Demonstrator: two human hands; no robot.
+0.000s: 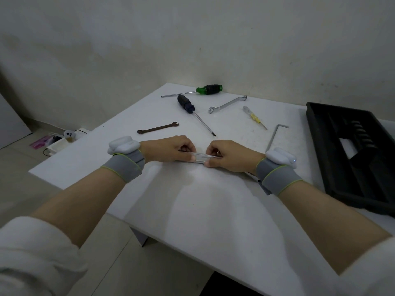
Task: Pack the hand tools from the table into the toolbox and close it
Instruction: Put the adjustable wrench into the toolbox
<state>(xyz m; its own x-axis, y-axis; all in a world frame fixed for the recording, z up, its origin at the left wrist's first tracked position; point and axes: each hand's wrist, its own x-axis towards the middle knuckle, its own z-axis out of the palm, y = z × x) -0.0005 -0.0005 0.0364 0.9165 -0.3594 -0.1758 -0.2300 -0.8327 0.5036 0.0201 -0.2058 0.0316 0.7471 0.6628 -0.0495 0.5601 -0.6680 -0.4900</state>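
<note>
On the left, the left hand (168,148) is seen with its fingers curled over the left end of a metal ruler (202,157), which is pinched against the thumb. The ruler is stretched from left to right between the two hands, low over the near middle of the white table (192,210). Whether it touches the top cannot be told. It is a thin, flat, silvery strip, and faint markings are seen on its face. Its right end is gripped in the same way by the right hand (230,155). A grey wristband with a white device is worn on each wrist.

Beyond the hands, other tools are laid apart on the table. A rusty open-end wrench (158,127) is placed far left of the grip. A black-and-blue-handled screwdriver (187,103) and a green-handled screwdriver (209,89) are set farther back. A chrome offset ring spanner (226,104), a yellow tester screwdriver (254,117) and a hex key (273,136) follow to the right. The black toolbox (315,135) is seen open at the right edge.
</note>
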